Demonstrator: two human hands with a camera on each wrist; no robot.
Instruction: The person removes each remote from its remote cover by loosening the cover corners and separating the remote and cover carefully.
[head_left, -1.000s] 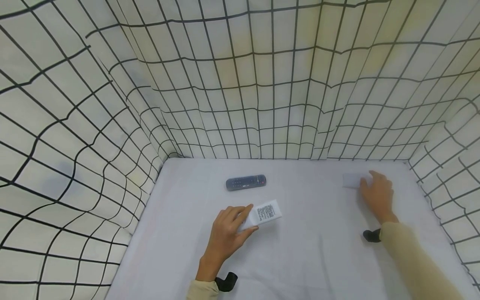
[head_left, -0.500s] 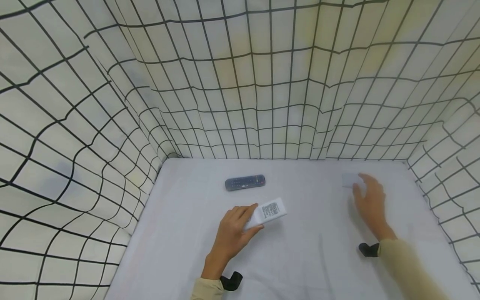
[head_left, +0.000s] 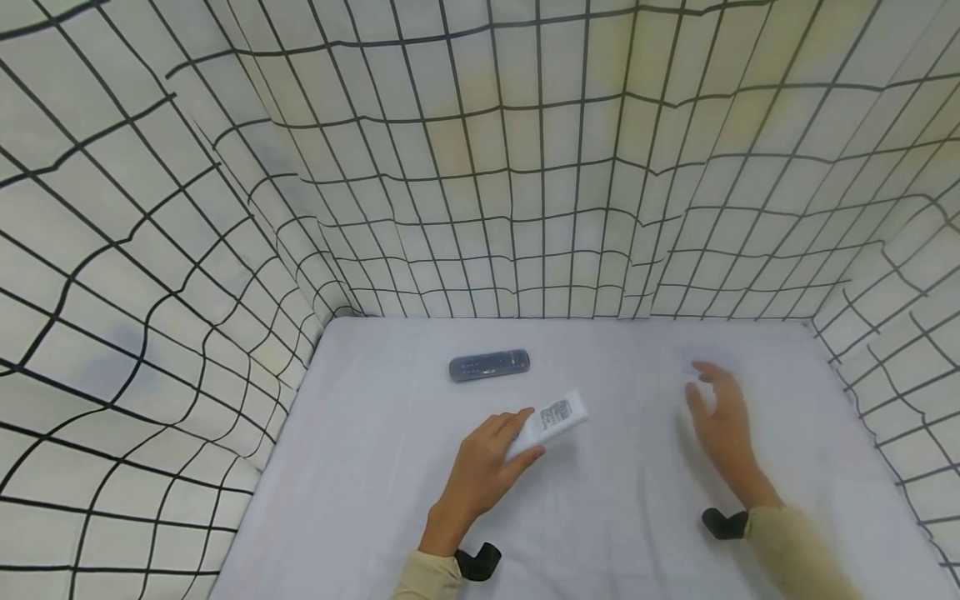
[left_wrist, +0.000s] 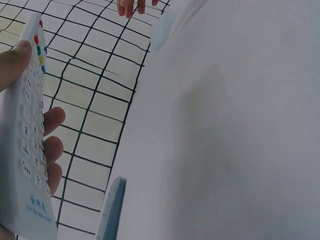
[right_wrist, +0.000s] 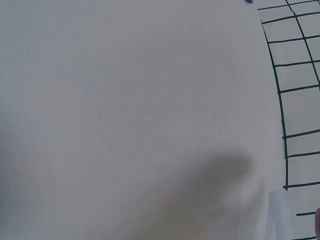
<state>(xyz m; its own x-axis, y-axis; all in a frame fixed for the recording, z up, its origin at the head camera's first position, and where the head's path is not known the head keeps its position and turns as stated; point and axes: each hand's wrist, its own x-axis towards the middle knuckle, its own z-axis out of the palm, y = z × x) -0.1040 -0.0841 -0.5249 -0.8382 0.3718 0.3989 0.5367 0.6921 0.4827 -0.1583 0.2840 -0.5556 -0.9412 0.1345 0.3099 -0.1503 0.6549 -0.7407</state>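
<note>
My left hand (head_left: 482, 468) grips a white remote control (head_left: 553, 422) above the table, its back with a printed code square facing up in the head view. In the left wrist view, the button side of this remote (left_wrist: 31, 135) shows, with several coloured keys near one end. My right hand (head_left: 722, 427) is over the table on the right, thumb and fingers apart, holding nothing. Close by its fingertips lies a pale, flat rectangular thing (head_left: 722, 358), faint against the cloth. In the right wrist view, only part of that pale thing (right_wrist: 278, 216) shows at the lower right.
A dark remote control (head_left: 490, 365) lies towards the back of the table, left of centre. White cloth (head_left: 615, 517) covers the table. Grid-patterned curtains (head_left: 480, 192) close off the back and both sides.
My right hand has drawn back leftward and towards me from the pale rectangular thing, which stays put. My left hand has carried the white remote control a little to the right.
</note>
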